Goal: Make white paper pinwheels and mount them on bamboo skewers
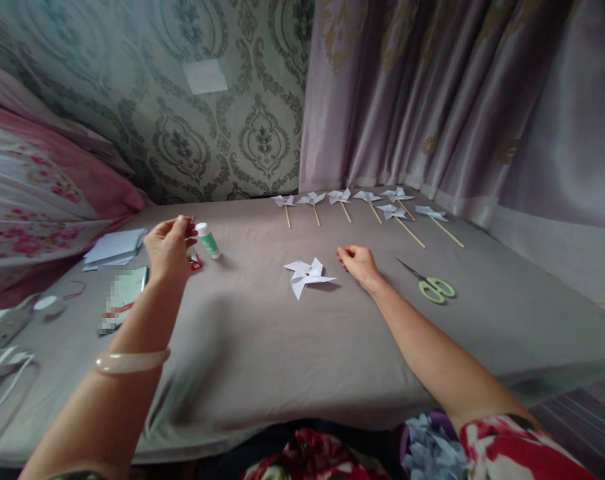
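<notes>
From my end I see a flat surface draped in a lightly creased grey cloth [272, 360]. My landmark on it is the stickless white pinwheel [306, 275]. Beyond that, mostly to its right, I count seven pinwheels on sticks [340, 197]. Right of it I have green-handled scissors [431, 289], tips nearer it than the handles. Left of it are a glue stick [208, 241] and, just beside, a small red packet [196, 263]; farther left, stacked paper [113, 248], a partly pixelated flat object [137, 287] and a white power strip [5, 327].
</notes>
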`<state>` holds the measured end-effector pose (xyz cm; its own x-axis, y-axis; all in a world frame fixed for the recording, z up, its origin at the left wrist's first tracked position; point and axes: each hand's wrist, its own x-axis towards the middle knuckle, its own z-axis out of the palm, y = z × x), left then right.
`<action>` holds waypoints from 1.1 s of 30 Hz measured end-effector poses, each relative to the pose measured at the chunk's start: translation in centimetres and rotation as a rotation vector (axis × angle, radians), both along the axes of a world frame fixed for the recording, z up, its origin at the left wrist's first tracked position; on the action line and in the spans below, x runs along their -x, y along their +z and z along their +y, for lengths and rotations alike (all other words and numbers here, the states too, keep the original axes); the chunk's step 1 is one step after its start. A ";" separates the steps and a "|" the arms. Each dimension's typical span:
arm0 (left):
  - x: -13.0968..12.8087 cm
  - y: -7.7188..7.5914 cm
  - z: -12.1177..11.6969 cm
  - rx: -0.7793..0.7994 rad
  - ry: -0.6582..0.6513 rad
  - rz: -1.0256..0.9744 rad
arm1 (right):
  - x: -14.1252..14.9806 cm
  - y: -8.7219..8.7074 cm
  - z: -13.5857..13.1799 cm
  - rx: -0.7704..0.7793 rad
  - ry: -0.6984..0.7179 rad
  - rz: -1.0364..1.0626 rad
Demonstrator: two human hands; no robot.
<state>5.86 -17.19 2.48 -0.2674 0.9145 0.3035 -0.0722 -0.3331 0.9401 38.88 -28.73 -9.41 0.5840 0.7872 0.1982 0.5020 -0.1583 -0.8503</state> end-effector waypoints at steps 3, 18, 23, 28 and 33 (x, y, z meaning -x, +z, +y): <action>3.4 0.3 1.8 0.028 0.089 0.072 | 0.3 -0.1 -0.2 0.005 0.011 -0.014; 11.9 -1.3 5.7 0.198 0.311 0.239 | 0.6 -0.4 -1.3 0.141 0.042 -0.149; 13.3 -2.4 7.0 0.231 0.268 0.338 | 0.2 -0.9 -1.3 0.158 0.046 -0.162; 13.4 -3.7 8.8 0.297 0.121 0.502 | 0.2 -0.9 -1.3 0.162 0.029 -0.168; 13.1 -4.5 11.6 0.356 0.020 0.690 | 0.5 -0.6 -1.3 0.173 0.020 -0.167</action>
<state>-7.23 -5.58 -2.00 -0.1424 0.9851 0.0965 0.5716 0.0023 0.8205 38.41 -30.04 -10.06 0.5380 0.8292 0.1516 0.6380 -0.2831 -0.7161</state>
